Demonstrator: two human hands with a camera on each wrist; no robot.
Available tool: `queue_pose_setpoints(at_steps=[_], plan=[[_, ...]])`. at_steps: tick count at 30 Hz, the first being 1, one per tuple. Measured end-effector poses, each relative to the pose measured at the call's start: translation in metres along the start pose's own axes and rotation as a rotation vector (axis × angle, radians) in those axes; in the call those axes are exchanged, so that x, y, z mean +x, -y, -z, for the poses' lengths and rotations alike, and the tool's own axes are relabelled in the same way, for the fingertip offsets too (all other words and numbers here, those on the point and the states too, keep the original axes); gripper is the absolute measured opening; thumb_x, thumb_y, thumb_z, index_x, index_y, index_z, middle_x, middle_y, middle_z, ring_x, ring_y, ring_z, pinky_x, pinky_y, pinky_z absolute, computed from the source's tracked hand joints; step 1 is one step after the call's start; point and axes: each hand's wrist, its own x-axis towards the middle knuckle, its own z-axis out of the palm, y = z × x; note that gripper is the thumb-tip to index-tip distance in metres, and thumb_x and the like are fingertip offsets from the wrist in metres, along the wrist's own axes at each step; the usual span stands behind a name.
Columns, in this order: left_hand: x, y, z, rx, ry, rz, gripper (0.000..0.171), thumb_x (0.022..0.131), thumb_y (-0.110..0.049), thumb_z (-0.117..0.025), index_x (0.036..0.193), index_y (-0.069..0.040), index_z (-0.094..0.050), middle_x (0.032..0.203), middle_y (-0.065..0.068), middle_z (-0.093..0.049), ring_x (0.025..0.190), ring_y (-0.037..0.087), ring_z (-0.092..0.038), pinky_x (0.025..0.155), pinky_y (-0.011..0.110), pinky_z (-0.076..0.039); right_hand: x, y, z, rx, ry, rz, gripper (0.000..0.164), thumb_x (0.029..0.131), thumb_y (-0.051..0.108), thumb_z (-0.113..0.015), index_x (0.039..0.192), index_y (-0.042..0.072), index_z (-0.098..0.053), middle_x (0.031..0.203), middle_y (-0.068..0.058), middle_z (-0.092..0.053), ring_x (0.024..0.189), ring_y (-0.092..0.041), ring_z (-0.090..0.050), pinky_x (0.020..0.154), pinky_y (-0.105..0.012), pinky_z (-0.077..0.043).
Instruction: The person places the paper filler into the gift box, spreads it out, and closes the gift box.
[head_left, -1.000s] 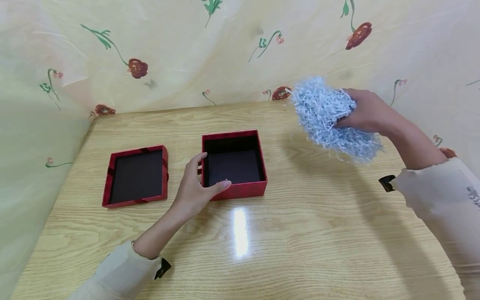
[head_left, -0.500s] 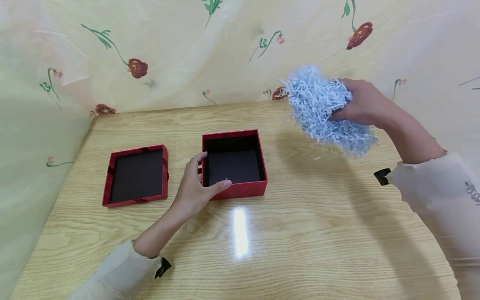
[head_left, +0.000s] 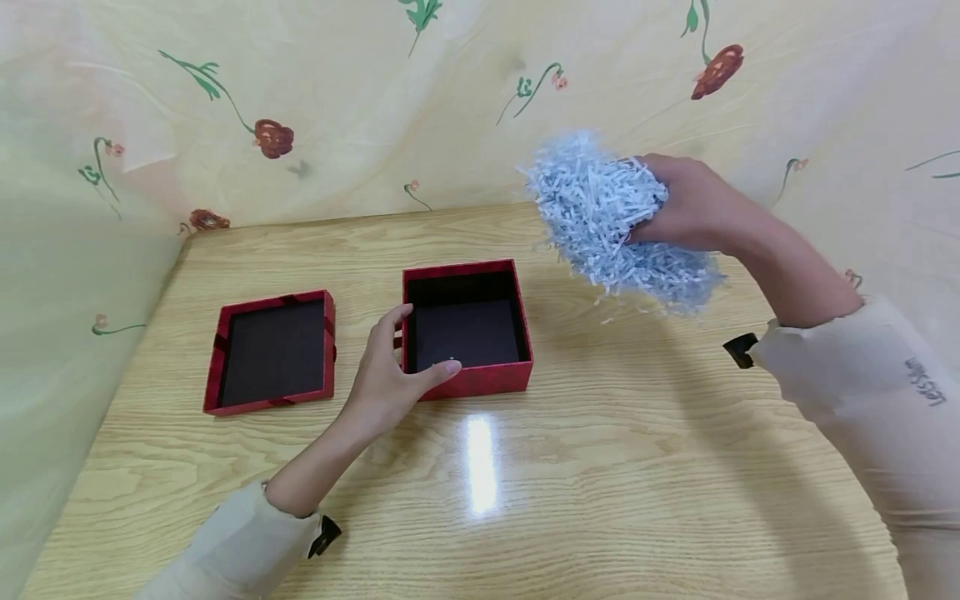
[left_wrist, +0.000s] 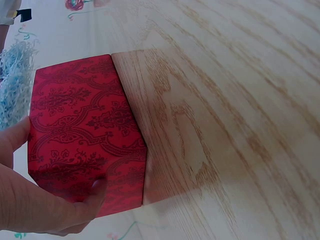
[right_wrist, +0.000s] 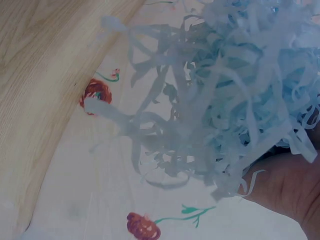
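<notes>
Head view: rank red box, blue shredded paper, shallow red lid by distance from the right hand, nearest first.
1. Blue shredded paper: in the right hand, held above the table.
2. Red box: on the table, left of the paper, left hand at its near-left corner.
3. Shallow red lid: farthest, left of the box.

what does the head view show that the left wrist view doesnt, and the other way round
Only the head view shows the lid, the left sleeve and the dark inside of the box.

Only the left wrist view shows the box's scroll pattern in clear detail; from the head it is faint.

Both show the left hand holding the box, the blue shreds, the table and the floral cloth.
</notes>
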Motion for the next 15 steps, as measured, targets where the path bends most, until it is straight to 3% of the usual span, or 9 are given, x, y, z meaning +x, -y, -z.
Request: queue_pose_setpoints(at_steps=[15], plan=[[-0.001, 0.001, 0.000, -0.007, -0.002, -0.008, 0.095, 0.077, -0.047, -0.079, 0.150, -0.020, -0.025, 0.151, 0.002, -0.028, 0.136, 0.022, -0.030, 0.106, 0.046, -0.038, 0.004, 0.025, -0.013, 0.004, 0.017, 0.088, 0.073, 0.071, 0.011, -0.085, 0.135, 0.009, -0.052, 0.129, -0.016, -0.055, 0.115, -0.033, -0.050, 0.100, -0.053, -0.038]])
